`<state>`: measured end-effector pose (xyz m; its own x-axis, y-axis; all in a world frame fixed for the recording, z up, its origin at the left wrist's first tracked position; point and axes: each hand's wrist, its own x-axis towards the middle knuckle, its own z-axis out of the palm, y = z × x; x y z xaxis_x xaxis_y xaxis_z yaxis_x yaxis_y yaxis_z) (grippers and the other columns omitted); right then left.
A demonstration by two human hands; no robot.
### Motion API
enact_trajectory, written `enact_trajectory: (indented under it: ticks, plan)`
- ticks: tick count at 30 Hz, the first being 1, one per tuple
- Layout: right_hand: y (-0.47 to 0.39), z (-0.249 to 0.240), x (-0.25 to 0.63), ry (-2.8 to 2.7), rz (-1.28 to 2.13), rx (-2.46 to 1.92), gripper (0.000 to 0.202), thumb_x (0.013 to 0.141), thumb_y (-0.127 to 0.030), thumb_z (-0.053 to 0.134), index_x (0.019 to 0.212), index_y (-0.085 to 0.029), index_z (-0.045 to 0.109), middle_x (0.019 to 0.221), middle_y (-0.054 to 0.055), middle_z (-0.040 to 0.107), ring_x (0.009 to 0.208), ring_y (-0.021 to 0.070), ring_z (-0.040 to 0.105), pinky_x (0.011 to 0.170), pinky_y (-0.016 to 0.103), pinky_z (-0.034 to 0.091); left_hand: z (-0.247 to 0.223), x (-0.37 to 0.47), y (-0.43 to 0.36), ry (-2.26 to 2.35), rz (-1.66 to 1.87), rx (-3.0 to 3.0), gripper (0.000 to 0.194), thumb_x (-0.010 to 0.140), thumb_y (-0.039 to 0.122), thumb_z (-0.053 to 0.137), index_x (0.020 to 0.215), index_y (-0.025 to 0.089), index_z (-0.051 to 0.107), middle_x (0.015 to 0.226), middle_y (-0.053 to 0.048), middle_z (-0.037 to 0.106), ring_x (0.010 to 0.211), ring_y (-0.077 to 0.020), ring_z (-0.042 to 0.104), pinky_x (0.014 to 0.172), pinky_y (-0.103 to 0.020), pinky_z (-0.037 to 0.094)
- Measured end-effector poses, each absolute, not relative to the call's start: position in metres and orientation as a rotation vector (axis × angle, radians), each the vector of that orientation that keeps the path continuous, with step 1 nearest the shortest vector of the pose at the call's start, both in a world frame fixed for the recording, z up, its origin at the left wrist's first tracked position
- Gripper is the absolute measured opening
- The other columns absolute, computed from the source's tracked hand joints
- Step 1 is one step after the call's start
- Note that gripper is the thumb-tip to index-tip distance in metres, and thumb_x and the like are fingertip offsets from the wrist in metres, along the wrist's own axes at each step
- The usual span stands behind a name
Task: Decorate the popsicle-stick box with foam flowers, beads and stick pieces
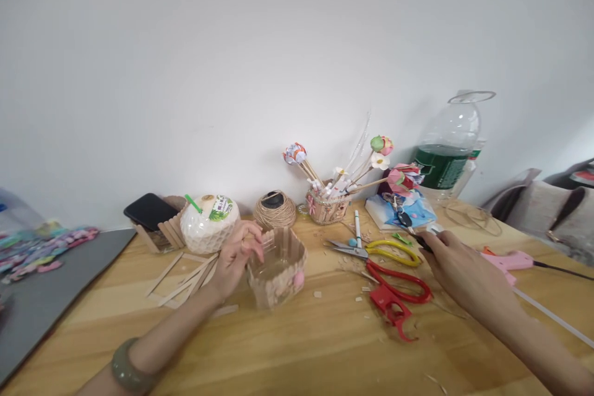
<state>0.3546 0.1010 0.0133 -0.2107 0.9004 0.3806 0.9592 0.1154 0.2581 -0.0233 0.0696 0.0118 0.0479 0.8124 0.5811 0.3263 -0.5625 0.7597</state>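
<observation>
My left hand (pixel 237 255) is at the left rim of a small wooden-stick box (pixel 278 278), its fingers curled and bunched together. Whether they grip the rim or a tiny thing cannot be made out. The box has wavy stick walls and a pink ornament (pixel 298 278) on its front. On the right side, my right hand (pixel 457 263) is closed around a dark slim object (pixel 423 242), mostly hidden under the fingers. Left of that hand lie red-handled scissors (pixel 399 284), yellow-handled scissors (pixel 393 252) and a red plastic piece (pixel 392 312).
Along the wall stand a phone (pixel 151 211) on a stick holder, a white coconut (pixel 211 229), a twine roll (pixel 275 210), a decorated flower pot (pixel 328 207) and a large bottle (pixel 443 161). A pink glue gun (pixel 510 262) lies right; loose sticks (pixel 190 281) lie left.
</observation>
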Motion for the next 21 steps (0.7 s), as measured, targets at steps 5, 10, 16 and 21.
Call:
enact_trajectory:
  ticks: [5,10,16,21]
  plan:
    - [0.111,0.007,0.360,-2.277,-0.850,-1.912,0.033,0.080,-0.009,0.043,0.108,-0.020,0.057,0.090,0.011,0.059,0.064,0.0237,0.060,0.054,0.032,0.038,0.008,-0.028,0.073,1.121,1.445,1.935,0.062,0.087,0.056,0.021,0.063,0.017,0.063,0.085,-0.010,0.056,0.094,-0.0259,0.050,0.092,-0.039,0.036]
    - [0.126,0.006,0.361,-2.330,-0.868,-1.878,0.035,0.079,-0.002,0.044,0.106,-0.018,0.060,0.090,0.012,0.061,0.083,0.0267,0.060,0.064,0.033,0.039,0.021,-0.028,0.073,1.183,1.493,1.856,0.040,0.088,0.042,0.037,0.069,0.017,0.062,0.088,-0.008,0.056,0.093,-0.0228,0.052,0.088,-0.034,0.038]
    - [0.139,0.008,0.353,-2.405,-0.871,-1.819,0.032,0.082,-0.002,0.044,0.100,-0.019,0.064,0.092,0.013,0.062,0.085,0.0262,0.057,0.067,0.033,0.039,0.040,-0.027,0.075,1.468,1.412,1.753,0.021,0.079,0.034,0.051,0.068,0.018,0.058,0.080,-0.004,0.058,0.084,-0.0190,0.054,0.081,-0.029,0.041]
    - [0.145,0.011,0.346,-2.405,-0.840,-1.836,0.021,0.082,-0.007,0.048,0.089,-0.015,0.066,0.089,0.015,0.063,0.088,0.0277,0.055,0.063,0.032,0.039,0.037,-0.029,0.080,1.552,1.271,1.706,0.021,0.073,0.037,0.056,0.067,0.018,0.061,0.073,-0.002,0.062,0.074,-0.0190,0.057,0.070,-0.027,0.043]
